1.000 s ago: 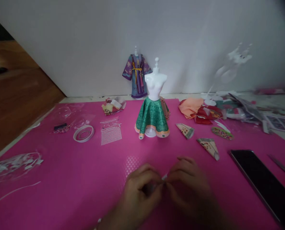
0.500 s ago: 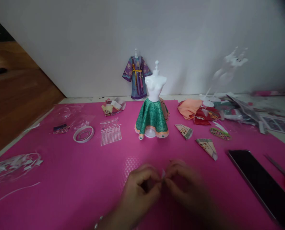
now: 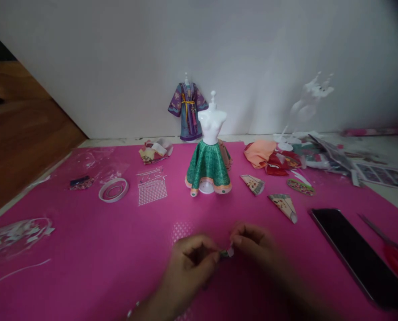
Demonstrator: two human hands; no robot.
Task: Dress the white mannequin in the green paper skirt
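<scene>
My left hand (image 3: 188, 265) pinches a small piece with green on it and a whitish end (image 3: 224, 253), which looks like fabric or ribbon; most of it is hidden by the fingers. Close by on the right, my right hand (image 3: 257, 245) has thumb and forefinger pressed together at the tip of the pale end, on a thin whitish bit too small to name. Beyond both hands a white doll mannequin (image 3: 211, 122) stands upright in a green patterned skirt (image 3: 207, 162) with an orange-pink hem. A clear sheet with a whitish dot grid (image 3: 181, 232) lies just behind my left hand.
On the pink mat (image 3: 95, 249) are a roll of tape (image 3: 101, 196), a sheet of pearl stickers (image 3: 152, 191), two cream patterned pieces (image 3: 284, 206), a black phone (image 3: 356, 254) and red scissors (image 3: 393, 256). A mannequin in a purple robe (image 3: 188, 120) stands behind.
My hands have drawn slightly apart, and the small green and whitish piece now shows between the fingertips. The whole view has shifted a little.
</scene>
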